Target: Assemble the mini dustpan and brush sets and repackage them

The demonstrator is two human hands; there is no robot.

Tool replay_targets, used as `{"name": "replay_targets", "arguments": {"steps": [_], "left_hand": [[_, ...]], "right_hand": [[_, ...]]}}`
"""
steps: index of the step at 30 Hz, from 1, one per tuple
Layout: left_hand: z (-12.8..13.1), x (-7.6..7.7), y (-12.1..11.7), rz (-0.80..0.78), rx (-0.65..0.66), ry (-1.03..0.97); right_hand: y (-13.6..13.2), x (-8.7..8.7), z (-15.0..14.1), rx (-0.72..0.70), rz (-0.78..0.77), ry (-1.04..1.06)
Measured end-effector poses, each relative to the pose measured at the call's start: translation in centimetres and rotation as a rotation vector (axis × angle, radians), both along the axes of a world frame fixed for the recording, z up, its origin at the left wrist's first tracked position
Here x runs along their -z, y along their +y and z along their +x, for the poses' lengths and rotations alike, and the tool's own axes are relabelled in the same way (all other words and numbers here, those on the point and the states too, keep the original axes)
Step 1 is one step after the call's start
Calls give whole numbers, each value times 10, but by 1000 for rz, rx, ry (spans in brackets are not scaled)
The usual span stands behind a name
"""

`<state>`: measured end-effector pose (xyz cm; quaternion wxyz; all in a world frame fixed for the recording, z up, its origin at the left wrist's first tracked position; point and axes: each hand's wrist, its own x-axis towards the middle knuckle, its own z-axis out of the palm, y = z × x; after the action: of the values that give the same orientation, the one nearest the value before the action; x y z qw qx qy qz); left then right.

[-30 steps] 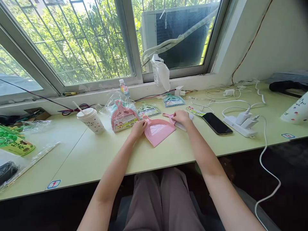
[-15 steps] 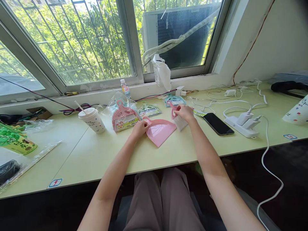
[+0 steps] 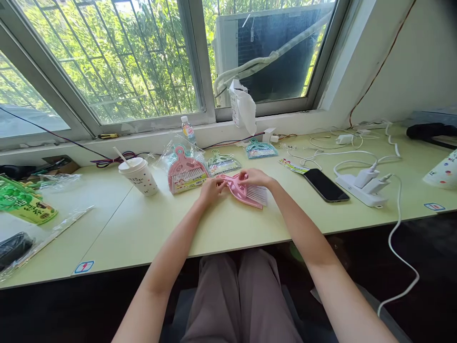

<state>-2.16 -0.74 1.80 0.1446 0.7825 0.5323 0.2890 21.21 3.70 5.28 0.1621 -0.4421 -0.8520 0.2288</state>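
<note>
My left hand has its fingers closed on the handle end of the pink dustpan. The pan is tilted, its lower edge pointing right. My right hand pinches the pink hand brush, which lies against the pan. White bristles stick out to the right, below my right wrist. Left of my left hand stands a pink dustpan-and-brush set with a yellow label. Behind my hands lie a green set and a teal set, both labelled.
A lidded cup with a straw stands on the left. To the right are a loose label strip, a black phone and a white power strip with cables. A small bottle stands near the window sill.
My right hand has moved left with the brush, bringing it against the dustpan. The dustpan has turned from lying broad side up to a tilted, narrower view.
</note>
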Motion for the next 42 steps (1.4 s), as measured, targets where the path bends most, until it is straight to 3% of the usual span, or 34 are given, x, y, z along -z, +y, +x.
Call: {"name": "replay_targets", "arguments": {"steps": [4,8,11,20,28,34,42], "left_hand": [[-6,-8,-4,216,-208,47],[-7,-8,-3,384,-93,137],[-3,-4,-2,358,-5,180],[0,-4,-5,158,95,207],[-1,-3,0,25,185,-119],[1,-2,0,68,242,-100],[-2,10,9,162,287,-1]], "right_hand": [[4,7,0,1,-34,-10],[4,9,0,-4,-86,33],[3,9,-1,-18,-108,33],[6,8,4,-76,-173,14],[8,9,5,-91,-180,44],[6,9,1,-82,-154,50],[6,10,0,-63,-153,40]]}}
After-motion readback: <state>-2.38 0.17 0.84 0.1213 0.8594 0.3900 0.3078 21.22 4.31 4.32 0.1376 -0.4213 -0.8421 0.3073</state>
